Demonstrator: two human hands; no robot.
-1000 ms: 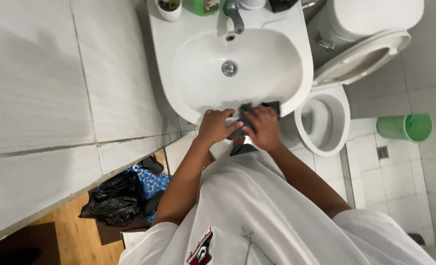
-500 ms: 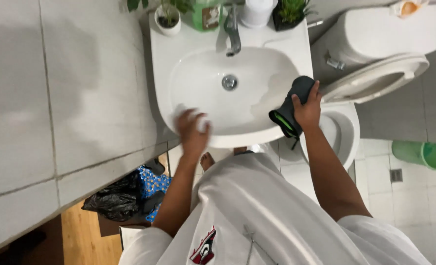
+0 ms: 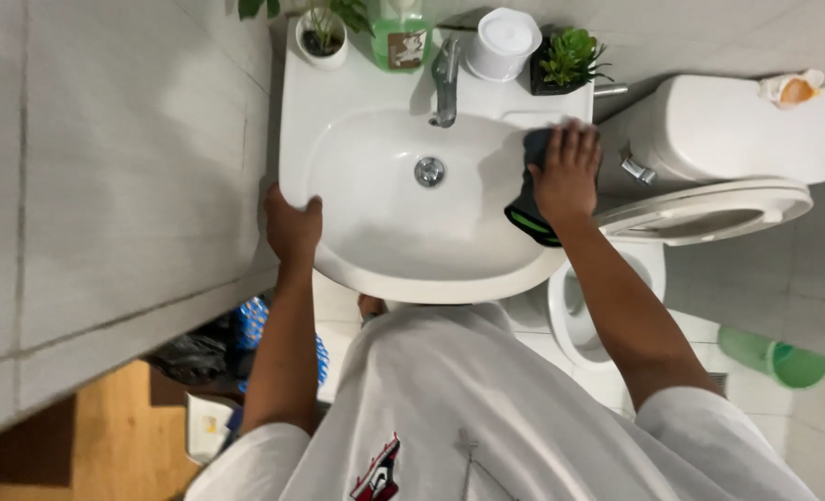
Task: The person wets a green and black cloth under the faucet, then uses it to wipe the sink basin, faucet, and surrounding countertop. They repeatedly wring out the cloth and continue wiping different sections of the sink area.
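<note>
From the head camera, looking straight down: the right hand [image 3: 568, 167] lies flat, fingers spread, pressing a dark cloth with a green edge [image 3: 529, 206] onto the right rim of the white sink [image 3: 375, 237], just short of the back ledge. The cloth's long axis runs along that rim, from near the tap side toward the person, and part of it drapes over the edge into the bowl. The left hand [image 3: 292, 227] is well apart on the opposite side, fingers curled over the sink's left front rim, gripping bare porcelain and nothing else. So the cloth sits wholly under the right hand; the left is a full bowl's width away from it. Between the hands lie the drain [image 3: 429, 171] and, further back, the tap [image 3: 446, 70]. Along the back ledge stand a small potted plant [image 3: 322, 32], a green soap bottle [image 3: 400, 35], a white round container [image 3: 505, 42] and a second plant [image 3: 570, 57]. The toilet [image 3: 709, 209], seat raised, stands just right of the cloth.
</note>
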